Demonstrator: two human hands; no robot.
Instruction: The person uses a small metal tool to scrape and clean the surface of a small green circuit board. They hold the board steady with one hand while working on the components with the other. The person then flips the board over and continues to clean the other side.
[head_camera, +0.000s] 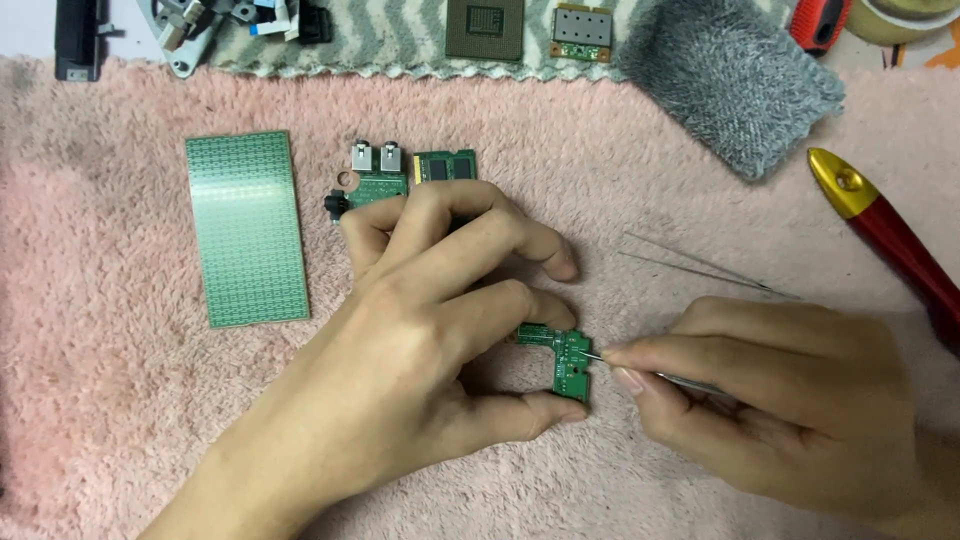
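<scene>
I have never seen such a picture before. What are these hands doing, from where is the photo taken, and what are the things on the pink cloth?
The one picture comes from a camera on the person's head, looking down at their own bare hands. The left hand steadies a small green circuit board on a pink fluffy cloth. The right hand holds a thin metal tool, its tip at the board's edge. Nearby lie a large green perforated board, another small board with connectors, metal tweezers, a grey cloth and a red-and-yellow handle.
</scene>
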